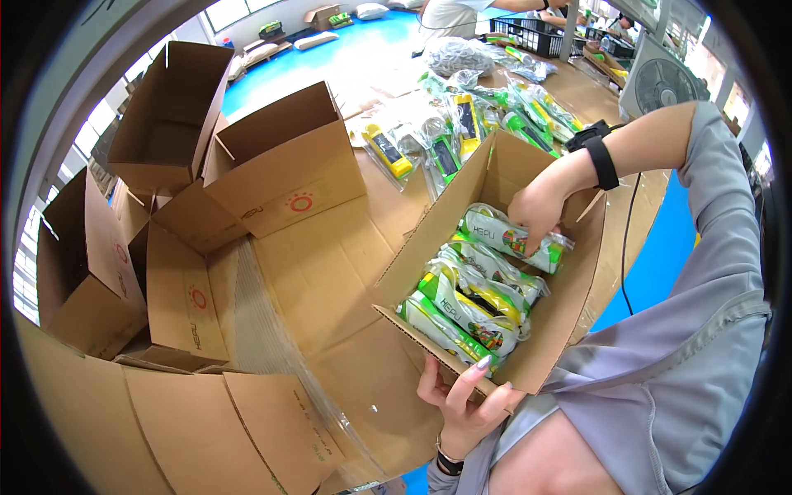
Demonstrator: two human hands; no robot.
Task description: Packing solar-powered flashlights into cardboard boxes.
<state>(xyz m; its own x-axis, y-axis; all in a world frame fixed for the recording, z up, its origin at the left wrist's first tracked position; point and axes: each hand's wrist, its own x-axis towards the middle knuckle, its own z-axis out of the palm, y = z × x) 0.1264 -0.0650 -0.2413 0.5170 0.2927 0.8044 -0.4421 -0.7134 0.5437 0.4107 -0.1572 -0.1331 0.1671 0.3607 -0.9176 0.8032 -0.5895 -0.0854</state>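
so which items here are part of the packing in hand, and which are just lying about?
In hand:
- open carton, steadied by left hand
- bagged packet, gripped by right hand
- packets in the carton

Lying about:
- empty cartons
- loose packets on the table
- fan
- black crate

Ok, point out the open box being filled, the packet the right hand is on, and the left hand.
open cardboard box [569,318], head view, bare right wall.
green and white packet [495,229], head view, its left half.
left hand [466,404], head view, palm at the box's near edge.

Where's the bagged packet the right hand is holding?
Head view, right of centre: the bagged packet sits under the right hand, inside the open cardboard box, atop other packets.
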